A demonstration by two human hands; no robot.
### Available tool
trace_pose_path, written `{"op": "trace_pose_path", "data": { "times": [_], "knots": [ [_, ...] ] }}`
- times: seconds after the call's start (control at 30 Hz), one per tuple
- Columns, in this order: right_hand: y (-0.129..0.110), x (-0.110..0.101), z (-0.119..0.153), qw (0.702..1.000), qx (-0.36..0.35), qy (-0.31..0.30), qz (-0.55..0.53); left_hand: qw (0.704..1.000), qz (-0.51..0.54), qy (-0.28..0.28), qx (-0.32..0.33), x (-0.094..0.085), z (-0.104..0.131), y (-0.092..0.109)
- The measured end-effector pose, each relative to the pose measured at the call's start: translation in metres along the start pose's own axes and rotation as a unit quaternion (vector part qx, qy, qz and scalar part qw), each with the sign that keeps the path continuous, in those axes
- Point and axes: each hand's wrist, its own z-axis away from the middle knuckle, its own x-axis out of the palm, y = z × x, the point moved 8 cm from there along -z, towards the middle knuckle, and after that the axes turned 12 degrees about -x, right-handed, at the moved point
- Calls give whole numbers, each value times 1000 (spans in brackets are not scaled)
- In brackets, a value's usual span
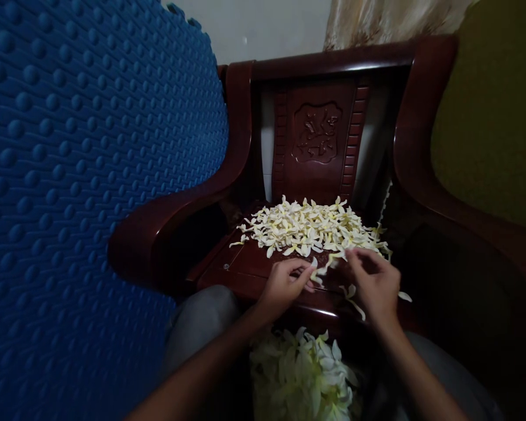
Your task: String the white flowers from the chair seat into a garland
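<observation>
while the person's two hands are up over the front of a dark red wooden chair point(328, 57), many white flowers are all around them. the left hand point(284, 285) is nearly closed, and its thumb and fingers pinch a small white flower point(318, 276). the right hand point(379, 286) is near it, with its fingertips brought together on the end of a pale yellow flower point(334, 257). these two flowers are so close that i cannot tell if they touch.

just past the hands, a big pile of white flowers point(307, 228) lies on the seat point(245, 266). one stray flower point(242, 240) is at the left edge of the pile. a loose flower point(352, 293) is just beside the right hand, and a white petal point(404, 296) shows on the other side of that hand. down low, between two knees point(206, 316) in gray cloth, there is one more heap of flowers point(307, 374). it is too dark to tell what holds it. a carved picture point(318, 133) is on the chair's back. a bumpy blue mat point(92, 128) is on the left, and something dark green point(499, 105) is on the right.
</observation>
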Motion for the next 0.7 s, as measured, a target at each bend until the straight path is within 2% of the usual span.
{"op": "trace_pose_path", "data": {
  "times": [0.07, 0.13, 0.2, 0.23, 0.3, 0.37, 0.43, 0.53, 0.6, 0.7],
  "knots": [
    [5, -17, -7, 998, 29, 55, -6, 993, -71, -87, 29, 13, 6, 5],
    [9, -24, -11, 997, 58, 57, -19, 972, -142, -173, 71, 27, 14, 8],
    [12, -24, -11, 996, 75, 42, -32, 957, -182, -207, 93, 31, 18, 8],
    [12, -23, -11, 996, 78, 32, -37, 957, -194, -198, 90, 29, 17, 6],
    [13, -16, -10, 995, 82, -7, -50, 966, -210, -137, 71, 18, 9, 3],
    [12, -2, -7, 992, 69, -81, -67, 976, -201, -57, 54, 4, 0, 2],
    [7, 14, -2, 982, 38, -168, -80, 989, -144, -21, 38, -4, -4, 2],
    [0, 31, 8, 962, 5, -259, -89, 998, -2, -62, -12, 1, -5, -3],
    [-3, 38, 13, 954, 5, -282, -98, 992, 68, -94, -48, 8, -4, -7],
    [-6, 43, 18, 949, 11, -295, -109, 988, 102, -89, -70, 8, -4, -12]
  ]
}}
